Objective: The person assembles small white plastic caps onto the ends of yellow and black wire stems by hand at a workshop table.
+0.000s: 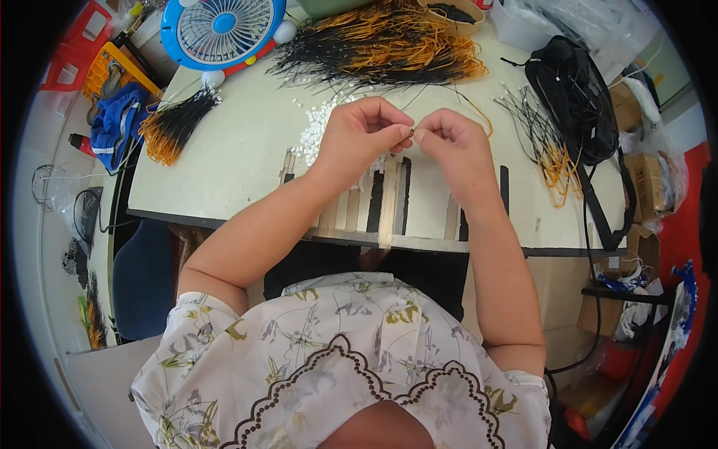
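Note:
Over the middle of a pale table [224,157], my left hand [363,135] and my right hand [449,142] meet fingertip to fingertip. A thin black wire with a yellow end [479,112] runs from my right hand's fingers; my left hand pinches a tiny piece at the wire's tip, too small to make out. Just behind my left hand lies a heap of small white plastic pieces [318,123]. A large pile of black and yellow wires [381,45] lies at the far edge.
A blue table fan [223,30] stands at the back left, with a smaller wire bundle [173,127] near it. More wires [542,142] and a black bag [572,97] lie on the right. Tape strips [385,202] mark the table's near edge. Boxes [647,183] stand beyond the right side.

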The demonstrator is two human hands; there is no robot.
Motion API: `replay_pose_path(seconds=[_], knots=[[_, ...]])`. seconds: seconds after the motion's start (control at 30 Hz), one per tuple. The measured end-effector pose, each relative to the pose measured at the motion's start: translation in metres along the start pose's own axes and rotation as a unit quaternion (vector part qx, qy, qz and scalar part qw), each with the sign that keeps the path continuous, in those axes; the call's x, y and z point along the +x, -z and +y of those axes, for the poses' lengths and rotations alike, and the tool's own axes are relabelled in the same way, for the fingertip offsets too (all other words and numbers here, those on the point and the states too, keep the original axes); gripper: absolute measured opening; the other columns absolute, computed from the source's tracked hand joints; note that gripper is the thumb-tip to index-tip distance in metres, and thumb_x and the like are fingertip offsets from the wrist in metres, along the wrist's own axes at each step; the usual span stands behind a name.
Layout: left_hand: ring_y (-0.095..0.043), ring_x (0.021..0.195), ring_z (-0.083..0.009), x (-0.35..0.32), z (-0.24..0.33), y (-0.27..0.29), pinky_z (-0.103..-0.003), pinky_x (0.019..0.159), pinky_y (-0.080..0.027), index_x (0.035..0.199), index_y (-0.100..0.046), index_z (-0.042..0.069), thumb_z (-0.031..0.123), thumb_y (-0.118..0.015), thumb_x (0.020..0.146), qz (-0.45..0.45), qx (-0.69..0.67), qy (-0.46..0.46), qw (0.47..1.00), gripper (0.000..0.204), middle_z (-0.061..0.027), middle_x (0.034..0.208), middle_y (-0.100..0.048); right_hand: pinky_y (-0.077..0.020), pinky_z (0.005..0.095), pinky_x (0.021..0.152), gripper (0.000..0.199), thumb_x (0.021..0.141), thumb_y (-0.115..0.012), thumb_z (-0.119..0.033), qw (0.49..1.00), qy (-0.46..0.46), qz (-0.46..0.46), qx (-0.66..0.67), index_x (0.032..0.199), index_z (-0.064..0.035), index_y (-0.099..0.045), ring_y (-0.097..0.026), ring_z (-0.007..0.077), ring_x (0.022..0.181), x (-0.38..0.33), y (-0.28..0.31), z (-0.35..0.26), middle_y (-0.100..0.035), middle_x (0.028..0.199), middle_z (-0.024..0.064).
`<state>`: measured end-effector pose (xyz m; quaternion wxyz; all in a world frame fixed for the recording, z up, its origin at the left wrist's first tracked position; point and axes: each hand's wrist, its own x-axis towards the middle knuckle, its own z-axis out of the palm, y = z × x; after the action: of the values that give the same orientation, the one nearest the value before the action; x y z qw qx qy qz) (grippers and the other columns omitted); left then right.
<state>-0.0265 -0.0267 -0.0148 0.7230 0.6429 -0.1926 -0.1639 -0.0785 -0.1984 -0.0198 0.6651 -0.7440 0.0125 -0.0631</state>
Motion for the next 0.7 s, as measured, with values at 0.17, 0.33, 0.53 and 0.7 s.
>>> replay_pose_path(seconds=[0.17, 0.33, 0.53, 0.7], knots=[[-0.068, 0.078, -0.0121, -0.002, 0.005, -0.004, -0.023, 0.067, -0.054, 0.094, -0.066, -0.002, -0.001, -0.065, 0.088, 0.018, 0.014, 0.022, 1.0, 0.006, -0.0075, 0.087, -0.07, -0.0459, 0.0283, 0.075, 0.013, 0.083, -0.065, -0.007, 0.966, 0.129, 0.041, -0.221, 0.093, -0.0004, -0.065, -0.057, 0.0137, 0.077, 0.011, 0.024, -0.014, -0.064, 0.081, 0.0022], [-0.068, 0.077, -0.011, -0.002, 0.008, -0.002, -0.023, 0.066, -0.053, 0.092, -0.066, -0.001, -0.001, -0.066, 0.087, 0.013, 0.005, 0.026, 1.0, 0.005, -0.0055, 0.085, -0.069, -0.049, 0.0319, 0.075, 0.014, 0.08, -0.068, -0.007, 0.917, 0.151, 0.037, -0.368, 0.093, -0.0028, -0.066, -0.06, 0.0177, 0.077, 0.056, 0.032, -0.048, -0.067, 0.084, 0.0053], [-0.067, 0.076, -0.0103, 0.002, 0.001, -0.001, -0.023, 0.066, -0.053, 0.092, -0.066, -0.001, -0.001, -0.065, 0.087, -0.002, 0.015, 0.027, 1.0, 0.005, -0.0048, 0.084, -0.068, -0.0511, 0.0353, 0.07, 0.013, 0.076, -0.073, -0.009, 0.864, 0.2, 0.082, -0.455, 0.088, -0.0056, -0.069, -0.065, 0.0235, 0.074, 0.115, 0.005, -0.006, -0.069, 0.08, 0.0079], [-0.067, 0.08, -0.0112, 0.002, 0.001, -0.001, -0.025, 0.069, -0.054, 0.097, -0.067, 0.0, 0.0, -0.066, 0.088, -0.013, 0.024, 0.032, 0.999, 0.01, -0.0055, 0.088, -0.069, -0.0505, 0.0337, 0.07, 0.01, 0.076, -0.072, -0.009, 0.881, 0.193, 0.079, -0.426, 0.085, -0.0051, -0.069, -0.064, 0.0215, 0.073, 0.124, 0.002, 0.011, -0.068, 0.076, 0.0071]])
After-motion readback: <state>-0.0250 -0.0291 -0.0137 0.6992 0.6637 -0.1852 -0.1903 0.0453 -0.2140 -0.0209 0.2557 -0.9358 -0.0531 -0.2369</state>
